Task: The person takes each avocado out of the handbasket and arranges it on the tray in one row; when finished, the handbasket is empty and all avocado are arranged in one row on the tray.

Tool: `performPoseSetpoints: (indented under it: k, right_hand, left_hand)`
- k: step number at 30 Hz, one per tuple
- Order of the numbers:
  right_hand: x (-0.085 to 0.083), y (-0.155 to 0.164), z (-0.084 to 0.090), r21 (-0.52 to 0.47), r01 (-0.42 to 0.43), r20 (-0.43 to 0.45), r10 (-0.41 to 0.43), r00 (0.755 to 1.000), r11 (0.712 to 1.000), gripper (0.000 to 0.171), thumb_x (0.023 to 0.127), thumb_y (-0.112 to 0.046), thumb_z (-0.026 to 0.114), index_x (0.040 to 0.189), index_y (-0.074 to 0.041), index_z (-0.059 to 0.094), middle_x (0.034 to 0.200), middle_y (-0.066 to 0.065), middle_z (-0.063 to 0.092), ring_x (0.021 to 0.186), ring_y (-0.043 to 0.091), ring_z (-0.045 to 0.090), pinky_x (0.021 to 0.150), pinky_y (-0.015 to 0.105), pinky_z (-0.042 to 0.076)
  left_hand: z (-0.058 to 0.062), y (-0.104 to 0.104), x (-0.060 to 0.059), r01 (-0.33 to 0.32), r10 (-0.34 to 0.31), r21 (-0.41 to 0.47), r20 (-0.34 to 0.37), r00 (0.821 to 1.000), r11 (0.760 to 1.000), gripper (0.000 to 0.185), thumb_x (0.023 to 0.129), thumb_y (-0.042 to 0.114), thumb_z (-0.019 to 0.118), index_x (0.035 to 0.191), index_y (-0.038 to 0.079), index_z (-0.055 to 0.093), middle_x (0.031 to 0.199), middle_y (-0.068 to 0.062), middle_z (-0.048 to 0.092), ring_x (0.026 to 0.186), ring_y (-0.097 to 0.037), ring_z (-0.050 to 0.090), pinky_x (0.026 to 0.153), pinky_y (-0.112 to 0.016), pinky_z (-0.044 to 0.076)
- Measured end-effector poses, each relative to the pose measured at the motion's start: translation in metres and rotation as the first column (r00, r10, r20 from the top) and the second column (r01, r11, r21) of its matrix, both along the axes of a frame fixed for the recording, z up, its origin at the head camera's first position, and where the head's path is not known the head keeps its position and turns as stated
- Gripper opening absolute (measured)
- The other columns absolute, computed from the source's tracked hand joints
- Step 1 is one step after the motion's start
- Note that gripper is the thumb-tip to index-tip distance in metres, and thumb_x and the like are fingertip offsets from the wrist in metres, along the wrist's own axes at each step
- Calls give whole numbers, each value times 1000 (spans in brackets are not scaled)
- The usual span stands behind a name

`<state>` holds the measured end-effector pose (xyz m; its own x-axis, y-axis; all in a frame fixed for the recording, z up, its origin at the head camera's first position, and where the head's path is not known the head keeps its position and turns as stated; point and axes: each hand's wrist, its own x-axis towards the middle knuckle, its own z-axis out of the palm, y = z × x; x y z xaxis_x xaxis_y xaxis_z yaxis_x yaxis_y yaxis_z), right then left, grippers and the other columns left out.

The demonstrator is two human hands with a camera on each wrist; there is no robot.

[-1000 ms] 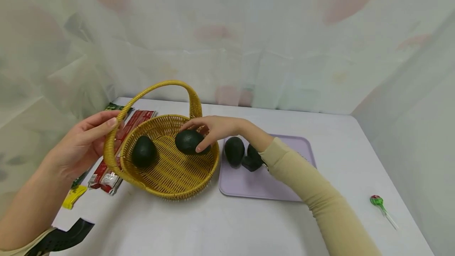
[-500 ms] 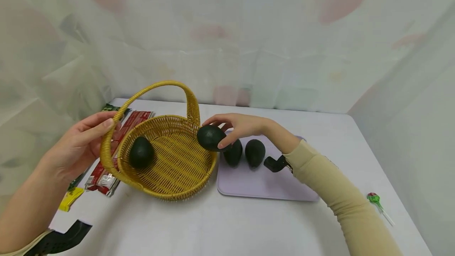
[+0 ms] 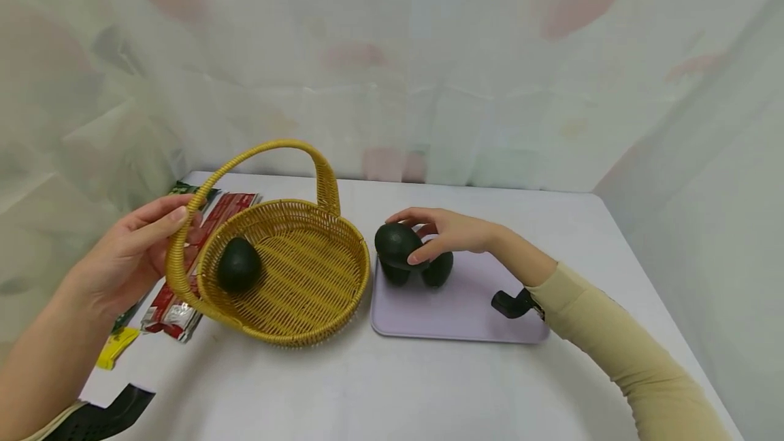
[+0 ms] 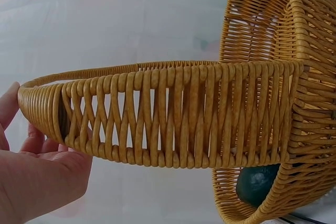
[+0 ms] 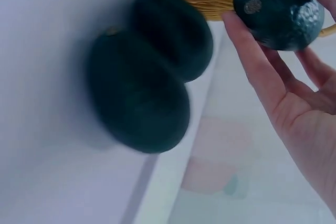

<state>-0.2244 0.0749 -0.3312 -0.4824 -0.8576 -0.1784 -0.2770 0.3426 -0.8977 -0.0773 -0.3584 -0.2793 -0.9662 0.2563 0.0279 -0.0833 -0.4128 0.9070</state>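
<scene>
My left hand (image 3: 137, 250) grips the handle of a yellow-brown wicker basket (image 3: 300, 332) on its left side. Inside the basket, at the left wall, lies one dark green avocado (image 3: 239, 265). Between thumb and fingers, my right hand (image 3: 450, 233) holds another avocado (image 3: 397, 245) above the left end of a lilac tray (image 3: 465, 322). Two more avocados sit on that tray under the held one, partly covered by it in the head view; the right wrist view shows the nearer avocado (image 5: 139, 95) and the farther avocado (image 5: 173, 35) side by side.
Red and silver packets (image 3: 177, 312) lie on the white table left of the basket, partly behind it. A yellow packet (image 3: 116, 347) is at the table's left edge. Pale curtains (image 3: 392, 73) stand behind and on both sides.
My right hand has carried the avocado from over the basket rightwards to over the tray. My left hand keeps its grip on the basket handle. The lollipop at right is now hidden behind the sleeve.
</scene>
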Motion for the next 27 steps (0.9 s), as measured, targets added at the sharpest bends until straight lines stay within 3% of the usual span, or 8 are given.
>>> performPoseSetpoints:
  k: [3,8,13,27]
  right_hand:
    - [4,11,-7,0,48,16,-48,999,999,65,84,-19,78,141,-28,48,140,-3,47,124,24,50,101,39,43]
    - [14,28,-15,-1,142,114,-141,983,990,65,84,-16,76,142,-27,46,143,-1,44,120,27,52,83,44,54]
    - [22,41,-21,-36,221,181,-211,960,975,66,85,-14,75,143,-22,45,145,5,41,116,28,55,80,46,55]
    - [38,67,-32,-50,480,353,-434,829,876,68,85,-12,74,145,-11,40,135,18,45,102,28,64,83,45,56]
  left_hand:
    - [-1,-1,0,4,-4,0,-5,1000,1000,34,105,4,37,116,7,69,101,-8,68,85,-18,66,70,-28,57]
    - [-1,-4,0,29,-28,19,-14,1000,999,35,105,4,36,117,7,68,101,-8,68,86,-18,67,71,-28,57]
    - [-2,-6,0,45,-44,31,-15,999,999,36,105,4,34,117,7,68,101,-8,69,86,-18,68,71,-29,57]
    - [-3,-5,0,39,-39,57,6,999,998,35,105,5,35,117,7,68,100,-8,69,85,-19,68,74,-33,58]
